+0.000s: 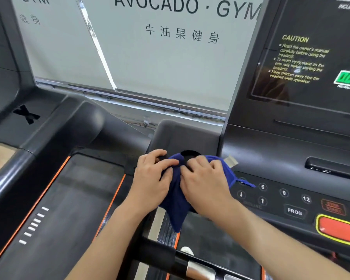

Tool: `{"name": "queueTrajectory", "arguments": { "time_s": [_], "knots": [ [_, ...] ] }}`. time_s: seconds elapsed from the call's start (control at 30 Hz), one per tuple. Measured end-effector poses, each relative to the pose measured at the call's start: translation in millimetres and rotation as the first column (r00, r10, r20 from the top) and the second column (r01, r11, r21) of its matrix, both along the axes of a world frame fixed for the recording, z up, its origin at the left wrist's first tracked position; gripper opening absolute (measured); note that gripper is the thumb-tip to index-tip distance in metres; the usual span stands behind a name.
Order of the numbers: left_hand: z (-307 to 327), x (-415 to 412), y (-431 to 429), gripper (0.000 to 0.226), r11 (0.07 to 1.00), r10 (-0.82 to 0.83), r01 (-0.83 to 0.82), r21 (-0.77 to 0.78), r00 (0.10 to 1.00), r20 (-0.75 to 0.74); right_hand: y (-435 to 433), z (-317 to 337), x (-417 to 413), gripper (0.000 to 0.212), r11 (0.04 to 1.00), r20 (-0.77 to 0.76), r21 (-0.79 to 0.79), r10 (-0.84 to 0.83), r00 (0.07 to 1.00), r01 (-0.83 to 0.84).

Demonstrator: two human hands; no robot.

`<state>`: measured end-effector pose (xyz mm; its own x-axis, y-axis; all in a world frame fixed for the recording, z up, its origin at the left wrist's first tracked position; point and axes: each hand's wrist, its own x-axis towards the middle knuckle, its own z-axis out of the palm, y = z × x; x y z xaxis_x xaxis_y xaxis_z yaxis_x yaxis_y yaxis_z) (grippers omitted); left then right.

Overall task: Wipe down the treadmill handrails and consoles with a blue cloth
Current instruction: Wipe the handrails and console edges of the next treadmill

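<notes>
Frosted glass (160,67) fills the background, printed with "AVOCADO · GYM" in dark letters and a row of Chinese characters beneath. To the right rises the dark treadmill console (271,154), whose display panel (311,57) shows a yellow CAUTION notice and a lit green readout at the frame's edge. Lower on the console lie round keys marked 6, 9 and 12, two arrow keys, a PROG key (294,211) and a red stop button (337,229) ringed in yellow.

At the console's left end, over the round cup holder (190,153), both bare hands meet on the blue cloth (176,205). The left hand (152,178) has its fingers curled over the cloth's left edge, gripping it. The right hand (206,184) bunches the cloth under bent fingers, pressing it against the cup holder's near rim. Between the hands the cloth hangs down in a dark fold past the console's edge. Its pale label (231,160) sticks out beyond the right hand, and a thin blue loop (247,182) trails onto the keypad.

Below the forearms runs a black handrail (160,257) with a metal grip plate. On the left stands a neighbouring treadmill, its belt (69,199) edged in orange and its own handrail (12,172) slanting across the corner.
</notes>
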<state>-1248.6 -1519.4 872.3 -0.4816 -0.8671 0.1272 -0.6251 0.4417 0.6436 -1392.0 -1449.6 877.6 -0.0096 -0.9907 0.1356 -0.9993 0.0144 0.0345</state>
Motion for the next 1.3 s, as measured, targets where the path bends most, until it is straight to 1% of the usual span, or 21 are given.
{"name": "queueTrajectory", "arguments": {
  "time_s": [0.07, 0.1, 0.17, 0.23, 0.33, 0.43, 0.5, 0.53, 0.57, 0.6, 0.63, 0.67, 0.73, 0.8, 0.87, 0.93, 0.97, 1.03, 1.07, 1.2, 1.3],
  "knots": [
    [0, 6, 4, 0.037, 1.000, -0.002, 0.001, -0.013, 0.998, -0.059, -12, 6, -4, 0.010, 0.996, -0.067, 0.046, -0.079, 0.995, 0.082],
    [1, 8, 6, 0.036, 0.998, -0.001, -0.002, -0.058, 0.999, -0.053, -18, 11, -5, 0.011, 0.993, -0.106, 0.075, -0.085, 0.991, 0.093],
    [2, 5, 12, 0.035, 0.975, -0.008, 0.029, -0.221, 0.996, 0.094, -28, 20, -7, 0.013, 0.987, -0.181, 0.145, -0.044, 0.982, 0.071],
    [2, -6, 16, 0.028, 0.935, 0.006, 0.113, -0.336, 0.943, 0.332, -32, 27, -15, 0.021, 0.979, -0.197, 0.188, -0.044, 0.979, 0.082],
    [8, -29, 17, 0.015, 0.921, 0.003, 0.230, -0.316, 0.804, 0.595, -27, 35, -22, 0.027, 0.944, -0.166, 0.290, -0.116, 0.979, 0.160],
    [11, -51, 6, 0.025, 0.942, -0.044, 0.251, -0.224, 0.752, 0.657, -14, 43, -12, 0.026, 0.925, -0.073, 0.371, -0.057, 0.996, 0.080],
    [12, -54, -3, 0.031, 0.942, -0.149, 0.304, -0.142, 0.758, 0.635, -2, 47, -11, 0.029, 0.944, 0.071, 0.329, -0.042, 0.997, 0.017],
    [10, -47, -7, 0.034, 0.938, -0.215, 0.329, -0.109, 0.798, 0.563, 3, 48, -14, 0.030, 0.959, 0.156, 0.285, -0.049, 0.987, 0.003],
    [8, -37, -11, 0.038, 0.945, -0.234, 0.310, -0.108, 0.867, 0.441, 9, 47, -17, 0.029, 0.971, 0.227, 0.238, -0.031, 0.973, -0.025],
    [6, -25, -12, 0.041, 0.966, -0.180, 0.224, -0.131, 0.942, 0.284, 13, 44, -21, 0.027, 0.974, 0.264, 0.209, 0.023, 0.964, -0.081],
    [1, -11, -13, 0.044, 0.985, -0.070, 0.090, -0.148, 0.988, 0.135, 16, 38, -21, 0.023, 0.965, 0.261, 0.209, 0.103, 0.960, -0.160],
    [-3, 1, -13, 0.047, 0.989, 0.046, -0.039, -0.144, 0.998, 0.041, 16, 31, -22, 0.018, 0.947, 0.231, 0.220, 0.180, 0.956, -0.232],
    [-11, 14, -5, 0.054, 0.981, 0.175, -0.169, -0.096, 0.983, 0.056, 8, 20, -20, 0.019, 0.933, 0.162, 0.214, 0.257, 0.953, -0.289],
    [-16, 16, 6, 0.056, 0.981, 0.178, -0.163, -0.100, 0.972, 0.155, -6, 14, -17, 0.029, 0.957, 0.036, 0.152, 0.243, 0.969, -0.245],
    [-20, 17, 12, 0.054, 0.982, 0.142, -0.108, -0.153, 0.961, 0.237, -18, 13, -15, 0.043, 0.981, -0.133, 0.094, 0.182, 0.974, -0.171],
    [-21, 19, 11, 0.052, 0.978, 0.140, -0.098, -0.182, 0.962, 0.235, -23, 14, -13, 0.043, 0.991, -0.235, 0.065, 0.126, 0.964, -0.114],
    [-22, 20, 10, 0.050, 0.977, 0.153, -0.114, -0.180, 0.965, 0.215, -23, 13, -14, 0.036, 0.994, -0.267, 0.061, 0.106, 0.958, -0.093],
    [-23, 20, 10, 0.045, 0.972, 0.172, -0.138, -0.189, 0.968, 0.183, -21, 21, -13, 0.011, 0.996, -0.264, 0.083, 0.066, 0.962, -0.045],
    [-24, 20, 11, 0.043, 0.972, 0.173, -0.139, -0.188, 0.969, 0.176, -19, 24, -12, 0.006, 0.993, -0.243, 0.113, 0.056, 0.968, -0.029],
    [-21, 19, 12, 0.042, 0.975, 0.180, -0.153, -0.160, 0.970, 0.166, -25, 33, 3, 0.022, 0.948, -0.183, 0.314, 0.010, 0.983, 0.049],
    [-21, 18, 11, 0.041, 0.974, 0.183, -0.156, -0.162, 0.969, 0.167, -41, 40, 10, 0.025, 0.907, -0.051, 0.421, -0.010, 0.999, 0.031]
  ]
}}
